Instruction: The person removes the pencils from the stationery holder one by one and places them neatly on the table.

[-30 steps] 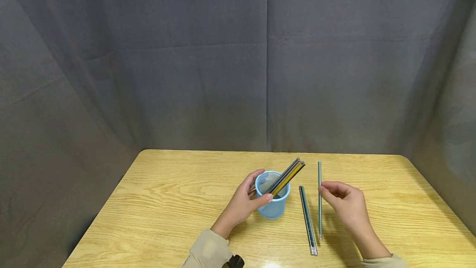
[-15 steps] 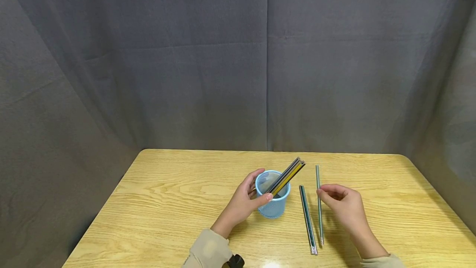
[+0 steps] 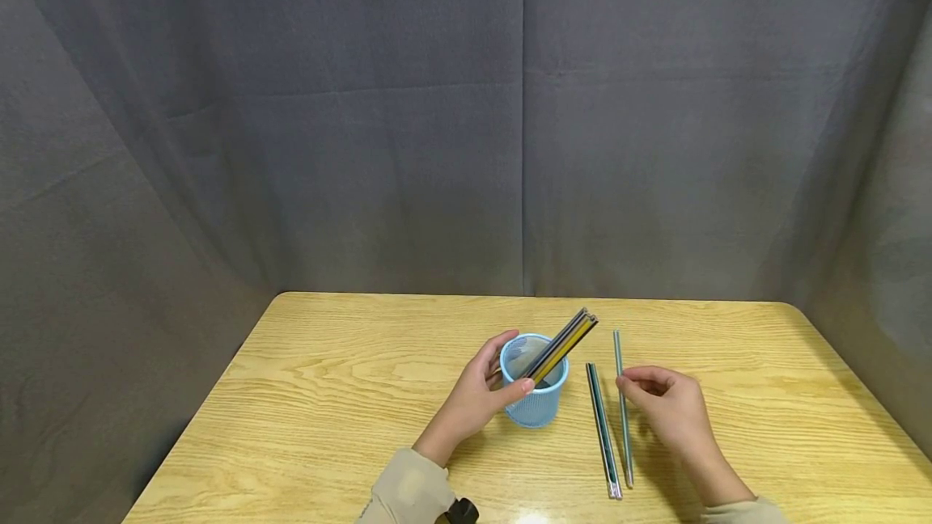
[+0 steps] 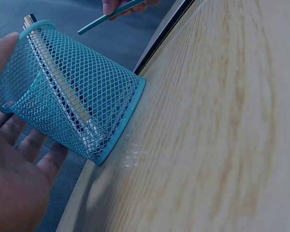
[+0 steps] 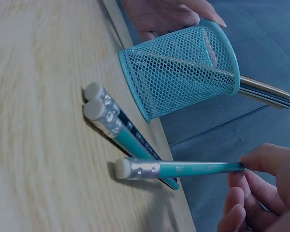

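Observation:
My left hand (image 3: 476, 390) holds a light blue mesh pencil cup (image 3: 535, 409) around its side, thumb at the rim. A bundle of pencils (image 3: 562, 346), one yellow among dark ones, leans in the cup and sticks out to the right. My right hand (image 3: 670, 411) pinches a green pencil (image 5: 198, 168) between thumb and forefinger, its eraser end low and close over the table. Left of it, two pencils (image 3: 604, 431), one black and one green, lie side by side on the table, their white erasers (image 5: 94, 109) toward me.
The wooden table (image 3: 328, 395) has its far edge against a grey curtain (image 3: 393, 184), which also hangs along both sides. A small black object (image 3: 461, 511) shows beside my left sleeve (image 3: 411, 488).
My right hand has moved left and toward me with the green pencil, bringing it nearer the two lying pencils. My left hand and the pencil cup have stayed put.

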The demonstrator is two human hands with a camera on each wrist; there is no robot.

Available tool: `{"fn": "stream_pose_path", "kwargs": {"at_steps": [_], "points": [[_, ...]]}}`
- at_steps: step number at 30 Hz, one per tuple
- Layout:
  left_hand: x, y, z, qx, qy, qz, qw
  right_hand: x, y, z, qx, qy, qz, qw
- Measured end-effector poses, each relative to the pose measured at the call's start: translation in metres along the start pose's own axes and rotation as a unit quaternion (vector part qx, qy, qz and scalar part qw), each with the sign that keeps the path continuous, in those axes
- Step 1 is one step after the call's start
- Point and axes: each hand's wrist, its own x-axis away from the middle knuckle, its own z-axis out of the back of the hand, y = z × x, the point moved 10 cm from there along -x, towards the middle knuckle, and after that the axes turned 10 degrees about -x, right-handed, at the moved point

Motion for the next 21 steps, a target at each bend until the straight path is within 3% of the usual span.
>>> {"fn": "stream_pose_path", "kwargs": {"at_steps": [21], "points": [[0.000,0.000,-0.001,0.007,-0.001,-0.001,1.0000,-0.004,0.023,-0.010,-0.007,-0.010,-0.060,0.998]]}}
